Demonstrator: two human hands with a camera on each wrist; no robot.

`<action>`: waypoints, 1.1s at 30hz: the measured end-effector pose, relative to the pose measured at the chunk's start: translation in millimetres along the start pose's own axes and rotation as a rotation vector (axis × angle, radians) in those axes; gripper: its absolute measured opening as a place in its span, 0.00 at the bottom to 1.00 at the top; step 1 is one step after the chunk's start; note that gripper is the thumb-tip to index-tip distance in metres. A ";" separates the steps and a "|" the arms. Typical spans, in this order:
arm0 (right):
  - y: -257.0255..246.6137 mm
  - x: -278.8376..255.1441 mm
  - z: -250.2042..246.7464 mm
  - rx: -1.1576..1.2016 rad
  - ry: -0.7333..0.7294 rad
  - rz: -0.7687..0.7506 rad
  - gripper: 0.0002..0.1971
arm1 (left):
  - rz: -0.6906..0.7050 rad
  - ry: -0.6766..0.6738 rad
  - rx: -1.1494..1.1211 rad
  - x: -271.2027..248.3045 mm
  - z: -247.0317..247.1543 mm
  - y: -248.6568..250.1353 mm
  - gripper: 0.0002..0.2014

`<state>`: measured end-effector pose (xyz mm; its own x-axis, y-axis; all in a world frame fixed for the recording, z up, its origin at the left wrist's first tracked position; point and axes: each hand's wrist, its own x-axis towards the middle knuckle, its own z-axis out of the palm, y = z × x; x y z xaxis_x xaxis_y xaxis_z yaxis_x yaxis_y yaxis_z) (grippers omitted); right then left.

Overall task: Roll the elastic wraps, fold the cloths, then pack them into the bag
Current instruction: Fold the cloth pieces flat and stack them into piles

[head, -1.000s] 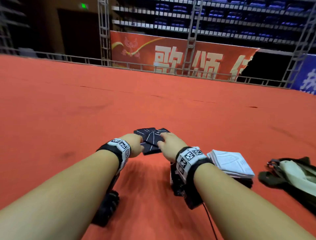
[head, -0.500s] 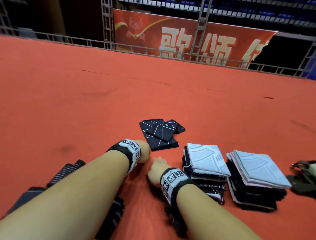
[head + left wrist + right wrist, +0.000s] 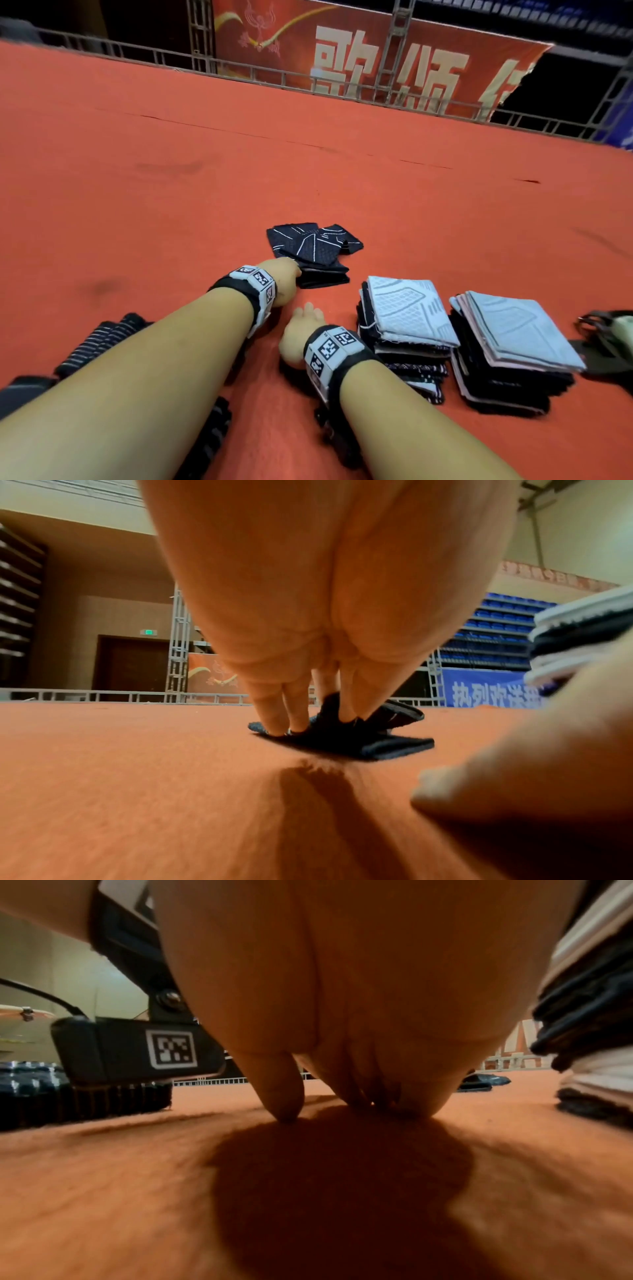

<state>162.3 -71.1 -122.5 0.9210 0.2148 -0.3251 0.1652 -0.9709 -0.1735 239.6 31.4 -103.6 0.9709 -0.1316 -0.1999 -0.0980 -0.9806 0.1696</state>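
Note:
A dark cloth (image 3: 310, 251) with white lines lies half folded on the red carpet, ahead of me. My left hand (image 3: 285, 281) sits at its near left corner. In the left wrist view its fingertips (image 3: 276, 723) press on the dark cloth (image 3: 387, 746) and pinch up a fold between them. My right hand (image 3: 301, 337) rests nearer to me with its fingertips (image 3: 286, 1112) on bare carpet, holding nothing. Two stacks of folded cloths (image 3: 407, 317) (image 3: 513, 334) stand to the right. The bag (image 3: 606, 337) shows at the right edge. Dark striped elastic wraps (image 3: 102, 342) lie under my left forearm.
The red carpet (image 3: 171, 205) stretches far ahead and to the left. A metal railing (image 3: 308, 82) and a red banner (image 3: 376, 68) mark its far edge. The nearer cloth stack (image 3: 589, 1015) stands close to my right hand.
My right hand has drawn back from the dark cloth onto the carpet near me. My left hand stays at the cloth's near corner. The head view has tilted down, showing the stacks.

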 end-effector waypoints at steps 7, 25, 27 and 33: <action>11.1 -12.2 1.0 0.135 0.016 -0.011 0.26 | -0.024 0.346 -0.240 -61.6 -68.4 -15.1 0.21; 29.0 -105.2 -51.6 1.310 0.260 -0.182 0.13 | 0.197 0.384 -0.937 -209.2 -129.4 2.9 0.14; 34.9 -122.3 -52.6 1.308 0.253 -0.193 0.10 | 0.176 0.378 -0.934 -220.5 -125.5 7.6 0.13; 67.7 -159.5 -54.1 1.262 0.151 -0.234 0.20 | 0.156 0.322 -0.906 -240.1 -112.3 28.1 0.12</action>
<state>45.6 -176.8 -32.0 0.9598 0.2706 -0.0748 -0.0424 -0.1236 -0.9914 28.3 51.8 57.5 0.9877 -0.0730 0.1384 -0.1565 -0.4549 0.8767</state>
